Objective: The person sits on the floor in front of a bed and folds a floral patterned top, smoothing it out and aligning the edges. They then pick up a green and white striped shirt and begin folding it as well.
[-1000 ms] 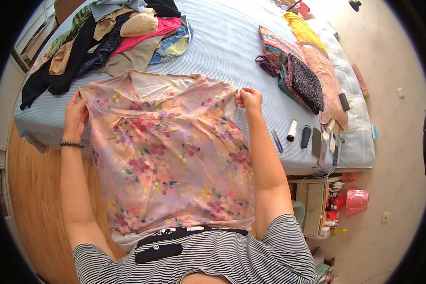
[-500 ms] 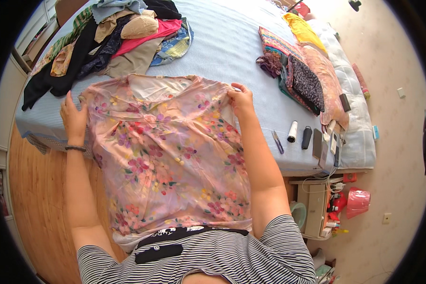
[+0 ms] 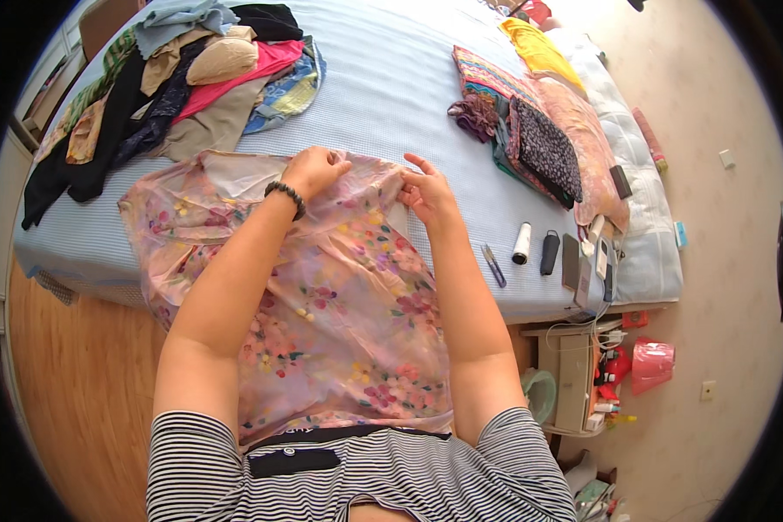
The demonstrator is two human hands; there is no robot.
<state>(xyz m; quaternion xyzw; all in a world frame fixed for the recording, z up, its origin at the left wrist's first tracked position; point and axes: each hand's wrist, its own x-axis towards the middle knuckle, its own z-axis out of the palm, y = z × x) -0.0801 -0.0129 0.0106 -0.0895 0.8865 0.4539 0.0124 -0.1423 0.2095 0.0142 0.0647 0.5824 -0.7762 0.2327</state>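
Note:
A pink and lilac floral blouse (image 3: 339, 287) lies spread over the bed's near edge, its hem reaching my striped shirt. My left hand (image 3: 316, 171), with a dark beaded bracelet at the wrist, crosses the blouse and is closed on its cloth between neckline and right shoulder. My left forearm covers part of the blouse's front. At the right sleeve's edge, my right hand (image 3: 426, 193) has its fingers apart, the fingertips touching or very close to the cloth.
A heap of mixed clothes (image 3: 209, 78) lies at the bed's far left. Folded patterned clothes (image 3: 539, 148) sit at the right. Near them are tweezers-like pointed tool (image 3: 493, 265), a white tube (image 3: 522, 244) and phones with cables (image 3: 583, 265). A nightstand (image 3: 570, 374) stands beside the bed.
My left hand has left the blouse's left shoulder and moved right across it, gripping near the right shoulder. My right hand's fingers have spread at the sleeve. The left shoulder of the blouse has dropped slightly.

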